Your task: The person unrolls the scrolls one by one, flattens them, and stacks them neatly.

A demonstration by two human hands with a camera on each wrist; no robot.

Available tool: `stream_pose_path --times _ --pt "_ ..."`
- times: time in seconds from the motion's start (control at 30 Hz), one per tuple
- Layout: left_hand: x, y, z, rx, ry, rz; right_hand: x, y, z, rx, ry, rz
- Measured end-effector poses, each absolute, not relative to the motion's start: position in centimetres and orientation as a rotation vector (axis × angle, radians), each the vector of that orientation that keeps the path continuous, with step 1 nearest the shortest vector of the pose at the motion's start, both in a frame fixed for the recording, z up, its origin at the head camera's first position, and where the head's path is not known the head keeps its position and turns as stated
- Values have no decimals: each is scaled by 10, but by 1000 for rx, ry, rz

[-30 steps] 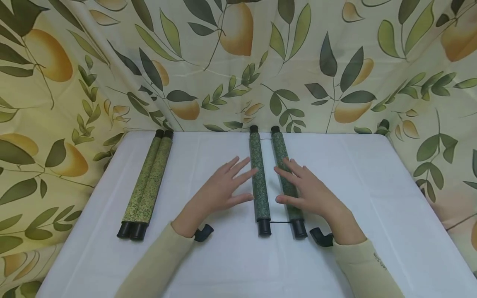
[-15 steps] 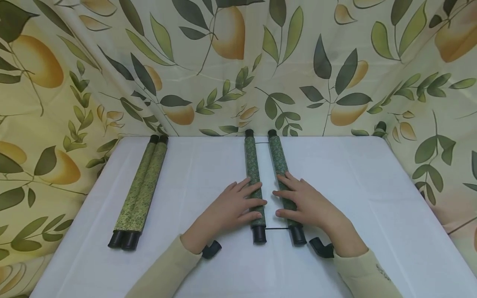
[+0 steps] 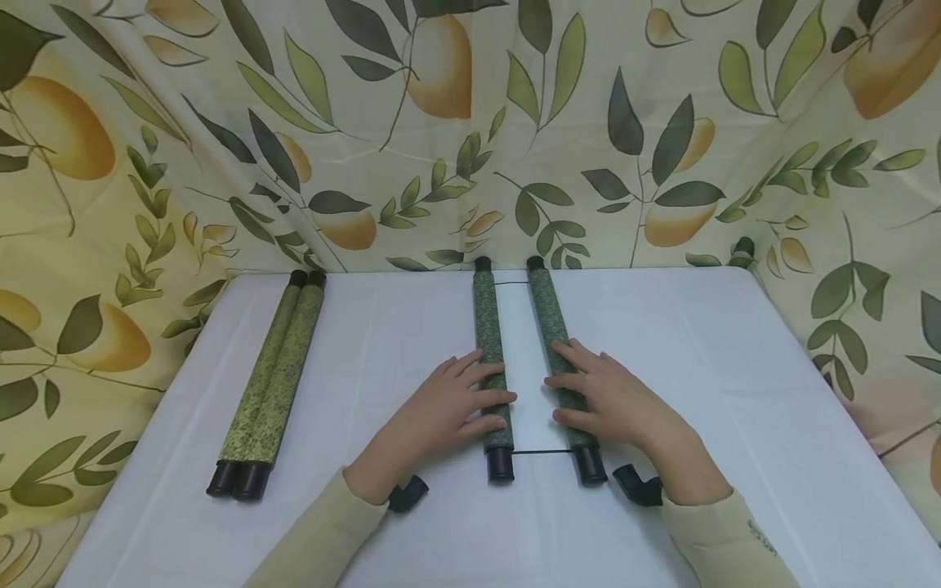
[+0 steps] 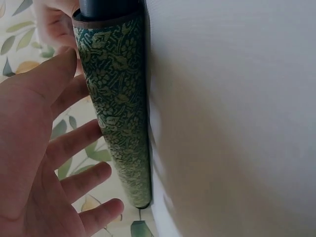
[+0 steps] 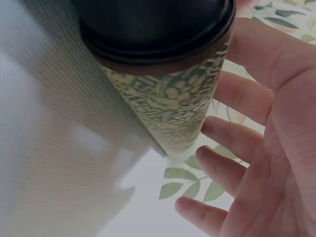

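Observation:
A partly unrolled scroll lies on the white table, its two green patterned rolls tipped with black ends and a white strip (image 3: 524, 367) with thin dark edge lines between them. My left hand (image 3: 448, 408) lies across the lower half of the left roll (image 3: 487, 314), fingers spread and nearly straight. Beside the right roll (image 3: 546, 302) is my right hand (image 3: 617, 400), its spread fingers reaching over the roll's inner side. In the left wrist view the fingertips touch the left roll (image 4: 116, 94). In the right wrist view the fingers stand along the right roll (image 5: 170, 103); contact is hard to judge.
Two yellow-green patterned rolls (image 3: 272, 384) with black ends lie side by side on the left of the table (image 3: 397, 327). A black bent piece (image 3: 638, 485) shows at the right wrist, another (image 3: 408, 495) at the left. Leaf-and-fruit cloth (image 3: 412, 163) hangs behind.
Both hands have come down nearer the rolls, the left onto its roll. The left roll has shifted left, and the white strip between the two rolls is wider. The view has shifted slightly.

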State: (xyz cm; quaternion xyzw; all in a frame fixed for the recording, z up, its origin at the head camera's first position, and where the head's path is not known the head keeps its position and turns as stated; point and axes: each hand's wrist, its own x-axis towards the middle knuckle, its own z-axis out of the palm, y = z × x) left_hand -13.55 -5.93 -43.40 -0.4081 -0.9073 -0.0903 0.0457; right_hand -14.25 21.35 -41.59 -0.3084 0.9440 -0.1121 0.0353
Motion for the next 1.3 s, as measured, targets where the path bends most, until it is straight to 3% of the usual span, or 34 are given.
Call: stream_pose_path --times 1.3 --pt "-141 -79 -433 -1241 -2716 -329 -142 228 -413 -776 2878 -436"
